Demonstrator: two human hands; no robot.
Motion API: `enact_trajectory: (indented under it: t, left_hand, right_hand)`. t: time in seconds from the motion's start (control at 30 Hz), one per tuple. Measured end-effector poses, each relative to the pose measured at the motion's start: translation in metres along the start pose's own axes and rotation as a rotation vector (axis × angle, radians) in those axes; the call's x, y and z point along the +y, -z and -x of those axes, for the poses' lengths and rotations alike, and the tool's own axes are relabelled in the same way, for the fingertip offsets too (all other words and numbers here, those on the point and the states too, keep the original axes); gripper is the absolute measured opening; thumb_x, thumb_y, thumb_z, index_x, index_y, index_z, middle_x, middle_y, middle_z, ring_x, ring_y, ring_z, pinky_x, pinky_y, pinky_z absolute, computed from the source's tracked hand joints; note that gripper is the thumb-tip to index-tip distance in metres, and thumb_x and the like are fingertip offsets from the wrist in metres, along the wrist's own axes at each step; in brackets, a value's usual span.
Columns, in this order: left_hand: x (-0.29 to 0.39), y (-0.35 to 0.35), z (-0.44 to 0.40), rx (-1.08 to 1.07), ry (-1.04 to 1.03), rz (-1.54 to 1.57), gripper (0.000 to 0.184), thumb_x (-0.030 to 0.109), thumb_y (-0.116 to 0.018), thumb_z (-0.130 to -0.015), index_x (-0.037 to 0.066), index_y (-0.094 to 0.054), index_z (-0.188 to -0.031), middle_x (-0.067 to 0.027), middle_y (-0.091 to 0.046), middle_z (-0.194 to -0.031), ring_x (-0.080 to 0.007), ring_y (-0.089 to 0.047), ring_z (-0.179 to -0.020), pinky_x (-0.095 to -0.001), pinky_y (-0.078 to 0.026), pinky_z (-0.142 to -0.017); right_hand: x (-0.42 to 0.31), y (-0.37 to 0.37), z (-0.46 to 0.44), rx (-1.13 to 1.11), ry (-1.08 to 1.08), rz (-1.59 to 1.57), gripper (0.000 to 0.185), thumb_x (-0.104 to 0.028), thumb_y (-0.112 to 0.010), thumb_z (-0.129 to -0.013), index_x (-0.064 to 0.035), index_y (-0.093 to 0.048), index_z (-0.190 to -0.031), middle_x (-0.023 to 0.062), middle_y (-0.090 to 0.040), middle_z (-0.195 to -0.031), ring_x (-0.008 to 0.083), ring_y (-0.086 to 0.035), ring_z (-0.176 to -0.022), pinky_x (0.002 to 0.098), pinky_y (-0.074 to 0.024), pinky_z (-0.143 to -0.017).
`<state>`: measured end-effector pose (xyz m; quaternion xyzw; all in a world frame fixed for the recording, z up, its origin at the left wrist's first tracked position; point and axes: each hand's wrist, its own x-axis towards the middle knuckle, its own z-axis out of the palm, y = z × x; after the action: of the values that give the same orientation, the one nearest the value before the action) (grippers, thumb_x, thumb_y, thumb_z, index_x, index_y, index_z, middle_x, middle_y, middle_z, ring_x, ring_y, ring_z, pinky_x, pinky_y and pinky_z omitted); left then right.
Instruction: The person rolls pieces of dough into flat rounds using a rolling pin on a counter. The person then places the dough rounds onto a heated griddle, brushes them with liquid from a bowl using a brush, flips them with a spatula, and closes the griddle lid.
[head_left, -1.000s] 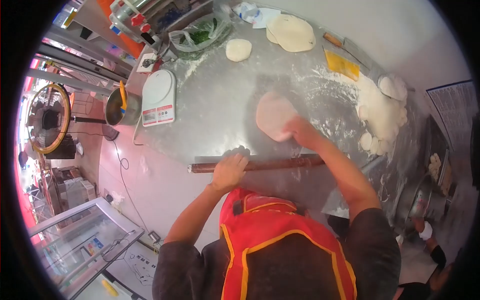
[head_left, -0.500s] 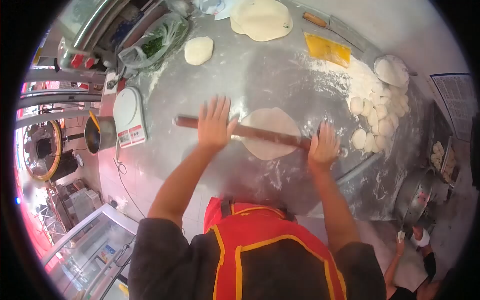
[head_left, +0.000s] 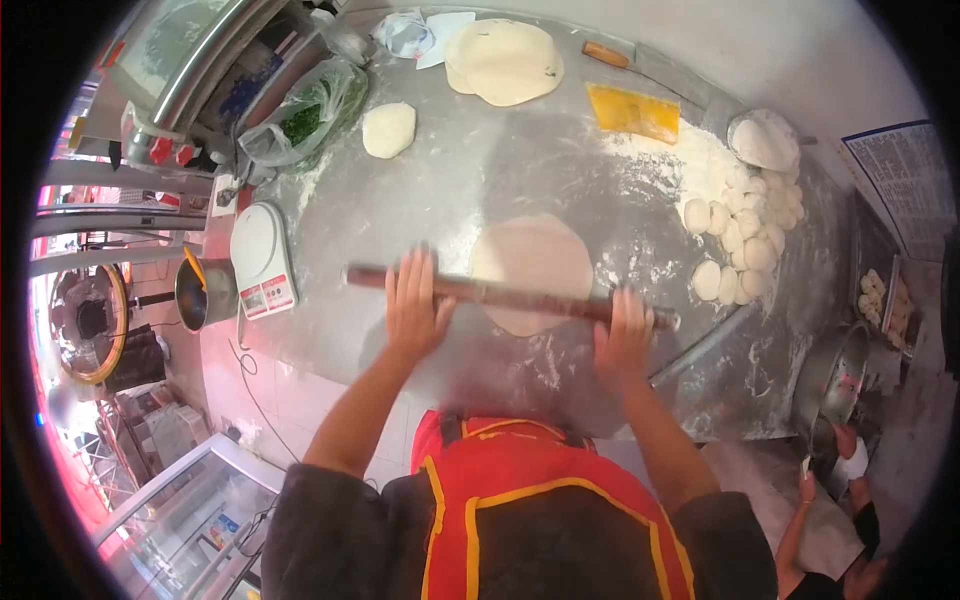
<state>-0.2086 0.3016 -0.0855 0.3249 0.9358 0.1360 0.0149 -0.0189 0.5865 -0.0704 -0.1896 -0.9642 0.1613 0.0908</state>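
Observation:
A dark wooden rolling pin [head_left: 515, 295] lies across a thin round sheet of dough [head_left: 532, 250] on the floury metal worktop [head_left: 420, 215]. My left hand [head_left: 412, 308] rests on the pin to the left of the dough, fingers stretched out over it. On the right part of the pin lies my right hand [head_left: 623, 338], also with straight fingers and not wrapped round it. Both palms press from above. The pin covers a band across the dough's lower half.
Dough balls [head_left: 745, 235] lie in flour at right, beside a bowl [head_left: 763, 140]. A yellow scraper [head_left: 633, 112], stacked dough sheets [head_left: 505, 62], a dough piece [head_left: 388, 130] and bagged greens [head_left: 305, 115] stand farther back. A scale [head_left: 262, 258] is at left. Another person's hands [head_left: 848, 450] show lower right.
Both hands and the rolling pin have come nearer to my body, across the dough. The pin now crosses the dough's lower half instead of its middle. My view has shifted slightly.

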Motion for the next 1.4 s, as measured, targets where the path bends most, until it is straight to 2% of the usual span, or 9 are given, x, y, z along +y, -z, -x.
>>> enact_trajectory:
  t: [0.13,0.27,0.47,0.73,0.87,1.03,1.17,1.23,1.4]
  left_hand:
    - [-0.028,-0.006,-0.035,-0.124,-0.103,-0.036,0.059,0.032,-0.053,-0.092,-0.001,-0.043,-0.139,-0.0204,-0.046,-0.142,-0.034,-0.039,-0.136,-0.0497,-0.025,-0.113]
    - [-0.013,0.009,-0.082,0.119,-0.074,-0.116,0.061,0.038,-0.049,-0.094,-0.002,-0.042,-0.139,-0.0201,-0.042,-0.146,-0.0355,-0.035,-0.137,-0.0476,-0.026,-0.113]
    - [-0.016,0.011,0.066,-0.021,0.02,0.03,0.072,0.032,-0.058,-0.087,-0.003,-0.032,-0.145,-0.0211,-0.035,-0.15,-0.0387,-0.028,-0.141,-0.058,-0.017,-0.113]
    - [-0.021,0.001,-0.146,0.184,-0.078,-0.23,0.065,0.044,-0.045,-0.096,0.005,-0.034,-0.147,-0.0132,-0.033,-0.153,-0.0302,-0.025,-0.144,-0.0547,-0.016,-0.115]
    - [-0.022,0.004,-0.108,0.111,-0.052,-0.136,0.068,0.046,-0.047,-0.095,0.006,-0.033,-0.148,-0.0132,-0.033,-0.153,-0.0303,-0.026,-0.143,-0.0532,-0.016,-0.116]
    - [-0.028,0.019,0.028,0.0,-0.14,0.066,0.06,0.027,-0.07,-0.08,0.007,-0.049,-0.133,-0.0129,-0.053,-0.129,-0.0324,-0.045,-0.124,-0.05,-0.031,-0.106]
    - [-0.031,0.031,0.03,-0.079,-0.198,0.162,0.044,0.017,-0.073,-0.073,0.006,-0.057,-0.112,-0.0119,-0.057,-0.102,-0.0334,-0.054,-0.099,-0.0456,-0.044,-0.086]
    - [-0.023,0.047,0.044,-0.067,-0.203,0.181,0.038,0.015,-0.071,-0.069,0.007,-0.057,-0.103,-0.0128,-0.056,-0.093,-0.0334,-0.055,-0.092,-0.0437,-0.047,-0.078]
    - [-0.007,0.048,0.095,0.021,-0.132,0.235,0.034,0.017,-0.07,-0.068,0.007,-0.057,-0.098,-0.0107,-0.056,-0.092,-0.0314,-0.056,-0.089,-0.0416,-0.049,-0.074]
  right_hand:
    - [0.025,-0.006,-0.013,0.063,0.097,0.08,0.052,-0.017,-0.05,-0.095,0.0031,-0.038,-0.141,0.0216,-0.039,-0.147,0.0353,-0.035,-0.137,0.0568,-0.0194,-0.113]
    - [0.026,-0.012,-0.071,0.054,-0.033,0.181,0.059,-0.023,-0.058,-0.091,0.0003,-0.039,-0.142,0.0209,-0.039,-0.147,0.0329,-0.032,-0.14,0.0547,-0.02,-0.114]
    - [-0.006,0.0,0.071,-0.088,-0.064,0.088,0.056,-0.023,-0.051,-0.094,-0.0001,-0.037,-0.143,0.0199,-0.039,-0.148,0.0341,-0.033,-0.14,0.0561,-0.0177,-0.114]
    - [0.034,-0.016,-0.13,0.136,-0.051,0.257,0.055,-0.028,-0.044,-0.099,-0.0026,-0.033,-0.147,0.0173,-0.036,-0.151,0.0316,-0.028,-0.143,0.0549,-0.0134,-0.116]
    - [0.029,-0.014,-0.095,0.077,-0.002,0.187,0.057,-0.029,-0.045,-0.098,-0.0011,-0.033,-0.146,0.0181,-0.033,-0.152,0.0324,-0.027,-0.143,0.0553,-0.0137,-0.116]
    - [0.0,-0.018,0.0,-0.017,0.075,0.09,0.056,-0.027,-0.057,-0.093,0.0001,-0.042,-0.14,0.0212,-0.047,-0.141,0.0365,-0.045,-0.13,0.0532,-0.0314,-0.106]
    - [-0.012,-0.056,-0.134,-0.182,-0.31,-0.369,0.063,-0.033,-0.078,-0.074,-0.0018,-0.057,-0.125,0.0216,-0.063,-0.116,0.0366,-0.06,-0.104,0.0437,-0.0472,-0.087]
    - [-0.026,-0.058,-0.18,-0.587,-0.47,-0.665,0.06,-0.032,-0.083,-0.065,-0.0009,-0.064,-0.113,0.0197,-0.067,-0.105,0.0367,-0.063,-0.094,0.0422,-0.0499,-0.081]
    - [-0.106,-0.123,-0.205,-0.601,0.45,-0.326,0.04,-0.025,-0.075,-0.071,-0.0053,-0.067,-0.104,0.0105,-0.067,-0.092,0.0259,-0.064,-0.089,0.0394,-0.0504,-0.077]
